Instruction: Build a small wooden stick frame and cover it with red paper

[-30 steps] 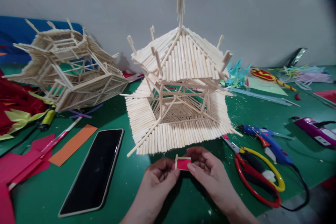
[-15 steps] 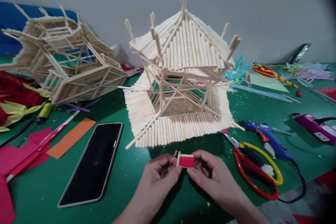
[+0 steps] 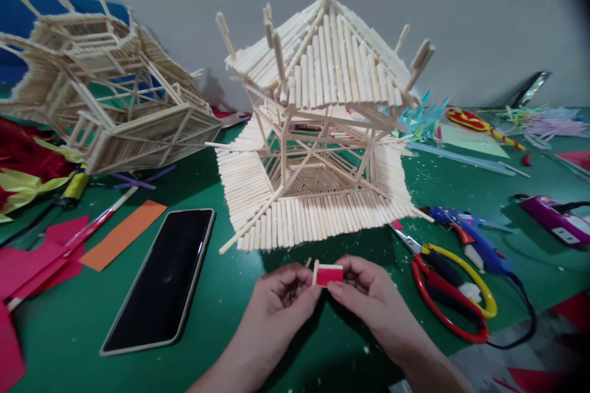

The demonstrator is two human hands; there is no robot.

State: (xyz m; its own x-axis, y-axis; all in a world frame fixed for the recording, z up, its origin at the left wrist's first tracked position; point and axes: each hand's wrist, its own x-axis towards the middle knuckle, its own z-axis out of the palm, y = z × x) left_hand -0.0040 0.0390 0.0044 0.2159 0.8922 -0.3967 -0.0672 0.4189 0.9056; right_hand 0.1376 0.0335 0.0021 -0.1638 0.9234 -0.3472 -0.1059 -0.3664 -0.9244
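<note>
My left hand (image 3: 276, 302) and my right hand (image 3: 369, 301) meet near the table's front edge. Between their fingertips they pinch a small red paper piece framed with thin wooden sticks (image 3: 328, 274). Just behind my hands stands a tall pagoda model built from wooden sticks (image 3: 318, 135), its lower roof edge a short way from my fingers. A second stick model (image 3: 110, 110) lies tipped on its side at the back left.
A black phone (image 3: 161, 279) lies left of my hands on the green table (image 3: 221, 331). Red-and-yellow scissors (image 3: 449, 291), a blue glue gun (image 3: 470, 242) with its cord and a purple device (image 3: 555, 224) are at right. Red, orange and yellow paper (image 3: 50, 252) covers the left.
My hands with the red piece have risen slightly and stayed together. The view has moved closer to the pagoda and tilted, so its spire tip is now cut off.
</note>
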